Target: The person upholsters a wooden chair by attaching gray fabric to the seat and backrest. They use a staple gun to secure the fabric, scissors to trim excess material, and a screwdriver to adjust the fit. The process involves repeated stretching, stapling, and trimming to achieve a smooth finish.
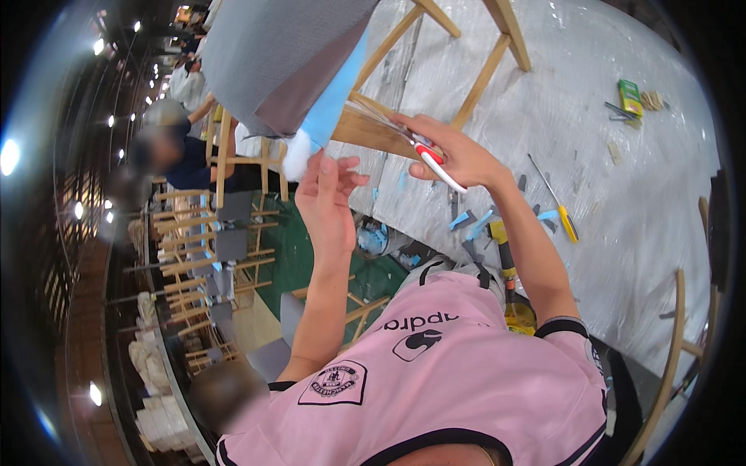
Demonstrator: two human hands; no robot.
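An upholstered chair part (272,58) in grey fabric, with a brown-grey underside, stands tilted at the upper left, joined to a wooden frame (373,128). Along its edge runs a strip of light blue lining (330,105), and a tuft of white padding (297,158) sticks out at the corner. My left hand (326,194) is at that corner, index finger and thumb closed at the padding and the lining's end, other fingers loosely curled. In my right hand (458,151) are scissors with red and white handles (440,167), their blades lying along the wooden frame.
On the plastic-covered table (590,140) lie a yellow-handled screwdriver (569,225), a green and yellow box (630,99) and blue and grey scraps (462,220). A yellow power tool (503,252) hangs by the table edge. Stacked wooden chairs (210,264) and a co-worker (183,151) are at the left.
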